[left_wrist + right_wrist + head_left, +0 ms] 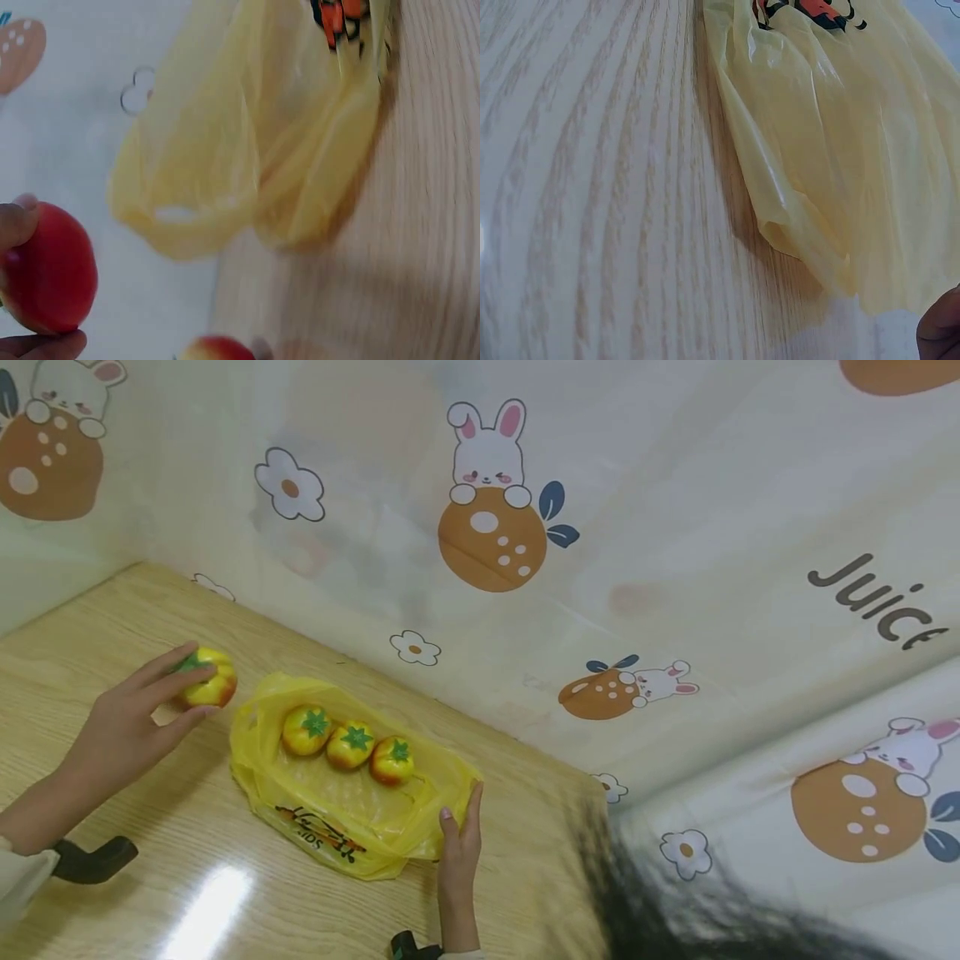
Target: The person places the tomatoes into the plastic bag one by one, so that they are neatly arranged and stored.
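My left hand [123,727] holds a yellow-red toy fruit [213,681] with a green leafy top, just left of a yellow plastic bag [300,810]. Seen from below in the left wrist view, the held fruit [56,270] looks red between thumb and fingers. The bag lies on the table with its mouth spread wide. Inside it sit three matching fruits [350,745] in a row. At the bag's right end, my right hand [461,843] pinches the rim between thumb and fingers. Only one fingertip [941,326] shows in the right wrist view, beside the bag.
Under the bag is a light wood-grain table [315,910]. A pale curtain [360,527] printed with rabbits and flowers hangs along its back edge and right side. Part of another yellow-red fruit [214,349] shows at the bottom of the left wrist view. Dark hair [660,910] blurs the lower right.
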Available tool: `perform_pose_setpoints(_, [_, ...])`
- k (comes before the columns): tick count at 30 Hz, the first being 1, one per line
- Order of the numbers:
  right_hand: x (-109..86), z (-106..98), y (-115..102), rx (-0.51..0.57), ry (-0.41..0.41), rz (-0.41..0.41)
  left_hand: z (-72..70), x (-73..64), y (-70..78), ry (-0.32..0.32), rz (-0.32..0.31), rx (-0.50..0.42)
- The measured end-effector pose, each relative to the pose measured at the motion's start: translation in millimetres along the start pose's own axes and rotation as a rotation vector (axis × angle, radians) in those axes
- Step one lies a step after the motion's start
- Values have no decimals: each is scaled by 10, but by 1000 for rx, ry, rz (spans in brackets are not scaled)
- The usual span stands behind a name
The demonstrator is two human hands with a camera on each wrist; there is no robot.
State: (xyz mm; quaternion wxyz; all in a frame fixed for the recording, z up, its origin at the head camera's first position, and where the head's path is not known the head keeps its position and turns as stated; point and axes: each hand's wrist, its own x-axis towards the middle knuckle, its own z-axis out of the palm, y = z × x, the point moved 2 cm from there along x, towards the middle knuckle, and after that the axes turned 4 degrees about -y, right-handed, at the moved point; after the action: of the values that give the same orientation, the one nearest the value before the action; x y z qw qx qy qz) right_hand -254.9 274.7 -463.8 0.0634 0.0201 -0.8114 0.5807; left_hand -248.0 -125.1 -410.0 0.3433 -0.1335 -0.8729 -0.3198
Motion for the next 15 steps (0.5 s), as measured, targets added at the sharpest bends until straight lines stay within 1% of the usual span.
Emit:
perform_pose_setpoints(5, [2, -25, -8, 1, 5, -9, 129, 47, 207, -22, 86, -67])
perform_pose_setpoints(8, [3, -41, -12, 4, 2, -13, 230, 67, 321, -43, 124, -93])
perform_pose_setpoints(10, [3, -44, -13, 7, -1, -13, 305, 73, 390, -70, 131, -111])
perform_pose_setpoints(13, [0, -42, -14, 19, -10, -20, 413, 68, 490, -131, 109, -124])
perform_pose_setpoints(15, [-3, -39, -10, 19, -9, -22, 482, 68, 553, -161, 108, -128])
